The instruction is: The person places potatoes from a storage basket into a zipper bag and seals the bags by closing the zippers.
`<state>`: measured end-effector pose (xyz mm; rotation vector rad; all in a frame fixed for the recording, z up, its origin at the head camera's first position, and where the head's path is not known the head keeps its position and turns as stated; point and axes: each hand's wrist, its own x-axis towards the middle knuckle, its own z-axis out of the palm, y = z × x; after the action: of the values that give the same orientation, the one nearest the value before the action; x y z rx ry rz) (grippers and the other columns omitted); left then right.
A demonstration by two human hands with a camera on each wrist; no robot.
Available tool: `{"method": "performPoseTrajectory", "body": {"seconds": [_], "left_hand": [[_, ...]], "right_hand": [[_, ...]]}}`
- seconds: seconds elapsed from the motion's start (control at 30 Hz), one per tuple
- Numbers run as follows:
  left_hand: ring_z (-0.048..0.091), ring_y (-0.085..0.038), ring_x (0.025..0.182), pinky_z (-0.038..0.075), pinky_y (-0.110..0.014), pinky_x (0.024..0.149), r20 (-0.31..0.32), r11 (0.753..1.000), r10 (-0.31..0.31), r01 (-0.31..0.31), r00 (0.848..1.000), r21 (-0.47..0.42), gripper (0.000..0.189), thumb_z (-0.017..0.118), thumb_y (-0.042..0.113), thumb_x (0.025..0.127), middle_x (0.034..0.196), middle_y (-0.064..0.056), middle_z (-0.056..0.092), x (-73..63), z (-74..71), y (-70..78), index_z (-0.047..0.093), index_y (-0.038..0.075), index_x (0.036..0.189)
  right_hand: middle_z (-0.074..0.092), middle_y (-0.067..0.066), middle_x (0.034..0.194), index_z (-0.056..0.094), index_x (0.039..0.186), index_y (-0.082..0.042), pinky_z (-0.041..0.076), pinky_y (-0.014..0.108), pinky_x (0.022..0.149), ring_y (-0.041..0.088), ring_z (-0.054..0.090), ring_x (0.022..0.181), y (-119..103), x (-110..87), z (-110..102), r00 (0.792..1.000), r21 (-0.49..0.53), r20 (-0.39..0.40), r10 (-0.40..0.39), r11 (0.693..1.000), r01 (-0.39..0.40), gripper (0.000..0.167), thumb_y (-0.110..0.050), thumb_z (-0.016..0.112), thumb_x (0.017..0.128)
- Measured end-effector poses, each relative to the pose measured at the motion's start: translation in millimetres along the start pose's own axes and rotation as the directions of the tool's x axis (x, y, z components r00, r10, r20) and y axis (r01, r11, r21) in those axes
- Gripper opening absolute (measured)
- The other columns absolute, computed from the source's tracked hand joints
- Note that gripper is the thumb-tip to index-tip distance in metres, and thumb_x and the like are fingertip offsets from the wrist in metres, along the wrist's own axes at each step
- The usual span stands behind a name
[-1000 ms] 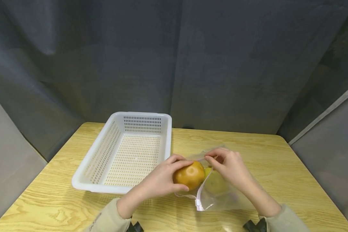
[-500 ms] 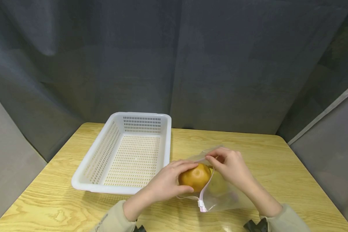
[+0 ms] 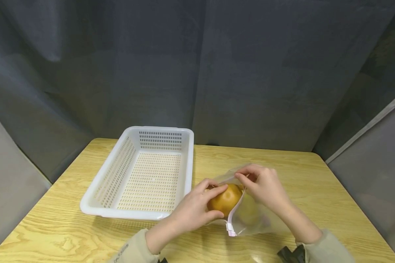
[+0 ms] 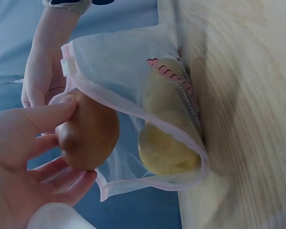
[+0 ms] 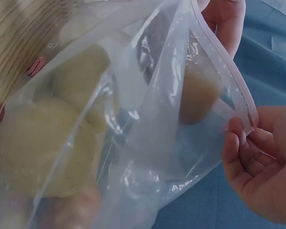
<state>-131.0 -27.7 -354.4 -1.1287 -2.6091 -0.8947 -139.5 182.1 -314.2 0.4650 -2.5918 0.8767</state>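
Note:
My left hand (image 3: 195,208) holds a round, glossy orange-brown fruit (image 3: 227,200), thumb on one side and fingers on the other. The fruit sits at the mouth of a clear zip bag (image 4: 119,52), partly behind its pink-edged rim in the head view. With thumb and fingertips my right hand (image 3: 266,188) pinches the bag's far rim, keeping the mouth apart. A white slider (image 3: 229,227) hangs at the near corner. Inside the bag lies a speckled yellowish fruit (image 4: 164,150), with another (image 5: 83,78) behind it. Red printing (image 4: 169,74) marks the bag's side.
A white perforated plastic basket (image 3: 135,213) stands left of the bag, holding nothing. All of this rests on a wood-grain table (image 3: 52,226). A dark curtain (image 3: 151,65) hangs behind, and grey panels (image 3: 375,175) flank the sides.
My left hand has carried the orange-brown fruit rightward to the bag's mouth, and the rim now overlaps its right side. The right hand keeps its pinch with hardly any movement.

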Motion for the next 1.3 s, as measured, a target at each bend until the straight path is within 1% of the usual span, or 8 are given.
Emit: {"method": "performPoseTrajectory", "body": {"seconds": [0.17,0.3,0.43,0.57,0.7,0.93,1.07,1.3], "left_hand": [[0.052,-0.012,0.112,0.043,-0.024,0.093,0.024,1.000,0.007,-0.007,1.000,-0.025,0.061,0.069,0.033,0.078,0.125,0.003,0.048,0.8,4.4,1.8,0.048,0.017,0.132],[0.052,-0.012,0.112,0.044,-0.024,0.093,0.040,0.999,-0.007,0.008,0.999,-0.046,0.059,0.068,0.033,0.078,0.126,0.002,0.049,2.7,10.9,3.8,0.049,0.015,0.132],[0.052,-0.014,0.112,0.044,-0.028,0.093,0.063,0.999,-0.022,0.024,0.998,-0.038,0.057,0.065,0.035,0.080,0.126,0.001,0.050,5.5,18.7,7.7,0.049,0.015,0.131],[0.054,-0.014,0.108,0.046,-0.026,0.089,0.081,0.998,-0.046,0.049,0.996,-0.041,0.057,0.064,0.035,0.081,0.126,0.001,0.050,7.9,25.8,12.2,0.048,0.016,0.132],[0.054,-0.014,0.110,0.045,-0.025,0.090,0.092,0.997,-0.061,0.064,0.994,-0.037,0.056,0.064,0.032,0.082,0.128,0.002,0.050,10.3,34.0,15.0,0.047,0.015,0.133],[0.051,-0.014,0.115,0.043,-0.028,0.095,0.100,0.999,-0.043,0.045,0.994,-0.021,0.049,0.064,0.029,0.083,0.127,0.000,0.052,14.9,47.3,13.1,0.051,0.017,0.129],[0.050,-0.014,0.116,0.042,-0.028,0.095,0.108,0.998,-0.038,0.042,0.993,-0.036,0.047,0.061,0.030,0.085,0.128,0.000,0.052,14.5,47.3,10.7,0.051,0.017,0.129],[0.051,-0.013,0.115,0.043,-0.026,0.094,0.115,0.999,0.019,-0.014,0.993,-0.043,0.043,0.053,0.031,0.090,0.128,0.001,0.052,9.6,39.8,10.8,0.051,0.013,0.129]], "right_hand": [[0.066,-0.004,0.073,0.071,0.085,-0.013,0.041,0.019,0.044,0.001,0.048,0.050,-1,0.6,-1,1.000,0.003,-0.003,0.007,1.000,-0.007,0.008,-0.018,0.064,0.084],[0.066,-0.004,0.073,0.071,0.084,-0.013,0.042,0.019,0.046,0.001,0.048,0.052,-1,0.6,-2,1.000,-0.015,-0.008,0.009,1.000,-0.009,0.008,-0.018,0.065,0.084],[0.066,-0.003,0.076,0.071,0.083,-0.011,0.043,0.019,0.048,0.001,0.049,0.053,0,0.5,-2,1.000,-0.030,-0.011,-0.001,1.000,0.001,0.007,-0.017,0.065,0.083],[0.066,-0.002,0.076,0.070,0.083,-0.010,0.043,0.019,0.048,0.001,0.049,0.054,1,-0.1,-1,1.000,-0.026,-0.010,-0.006,1.000,0.006,0.007,-0.016,0.066,0.083],[0.066,-0.002,0.076,0.070,0.083,-0.010,0.044,0.019,0.049,0.001,0.050,0.054,1,-0.6,-1,1.000,-0.016,-0.010,-0.007,1.000,0.007,0.007,-0.016,0.065,0.083],[0.065,-0.003,0.074,0.070,0.083,-0.010,0.044,0.019,0.048,0.000,0.050,0.053,1,-0.9,0,1.000,0.009,-0.009,-0.014,1.000,0.015,0.007,-0.016,0.065,0.083],[0.064,-0.005,0.071,0.070,0.083,-0.011,0.043,0.019,0.047,0.001,0.050,0.052,1,-0.8,-2,1.000,0.015,-0.013,-0.009,1.000,0.009,0.007,-0.016,0.065,0.083],[0.063,-0.006,0.070,0.070,0.083,-0.012,0.043,0.019,0.048,0.000,0.050,0.052,2,-2.3,-5,1.000,0.005,-0.025,-0.012,1.000,0.012,0.008,-0.018,0.065,0.084]]}}
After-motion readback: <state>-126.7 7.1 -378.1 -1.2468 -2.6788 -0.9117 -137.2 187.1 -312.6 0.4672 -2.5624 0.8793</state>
